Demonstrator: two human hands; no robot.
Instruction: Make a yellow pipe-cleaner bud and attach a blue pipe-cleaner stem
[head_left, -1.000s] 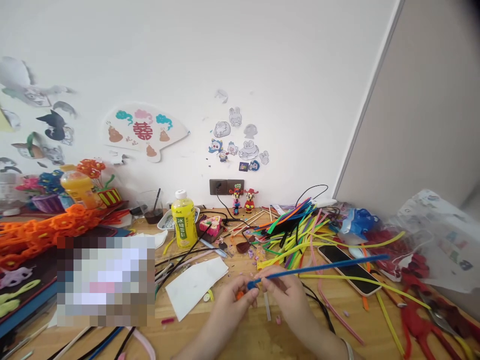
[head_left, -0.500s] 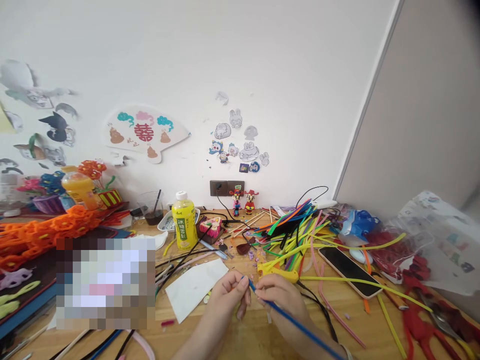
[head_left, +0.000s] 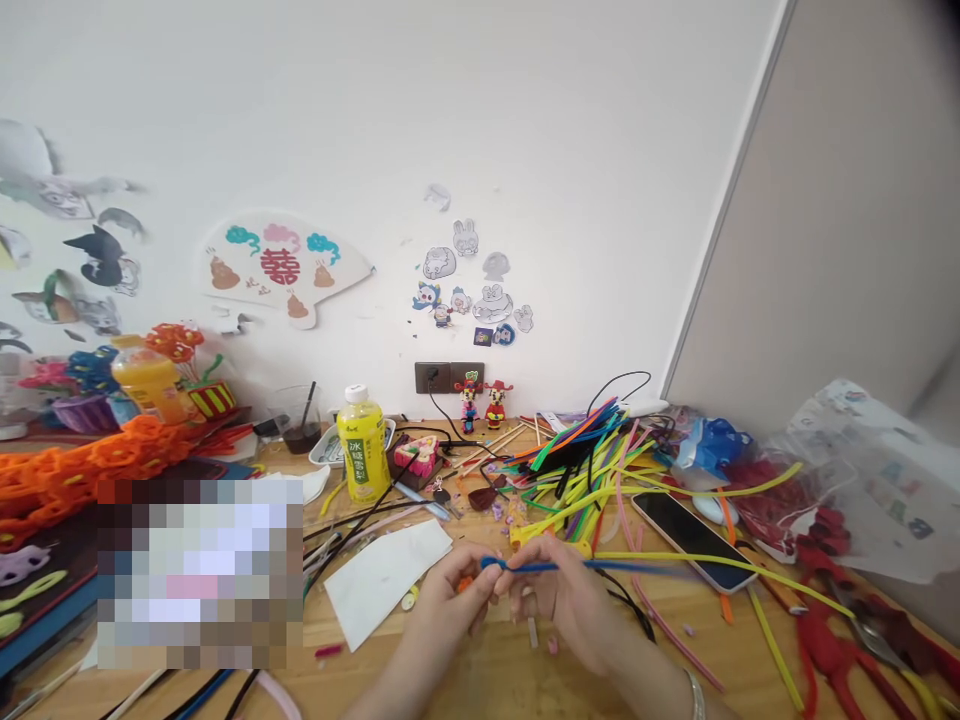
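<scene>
A blue pipe cleaner (head_left: 622, 568) runs between my two hands over the wooden table. My left hand (head_left: 456, 590) pinches its end between thumb and forefinger, where the blue looks bent or coiled into a small loop. My right hand (head_left: 562, 590) grips the stem close beside that end, fingertips nearly touching the left thumb. The long free part sticks out to the right, blurred by motion. Something small and orange (head_left: 465, 583) shows at my left fingers; its kind is unclear. Behind my right hand is a yellow glue gun (head_left: 525, 532), partly covered.
White paper (head_left: 386, 580) lies left of my hands. Beyond stand a yellow drink bottle (head_left: 363, 450) and a heap of coloured pipe cleaners (head_left: 592, 460). A phone (head_left: 694, 540) and red-handled scissors (head_left: 832, 635) lie right. An orange pipe-cleaner piece (head_left: 90, 470) sits far left.
The pipe cleaner's free end has swung up from the lower right to nearly level. Its held end now looks more curled, and my right hand has turned. The view has shifted slightly.
</scene>
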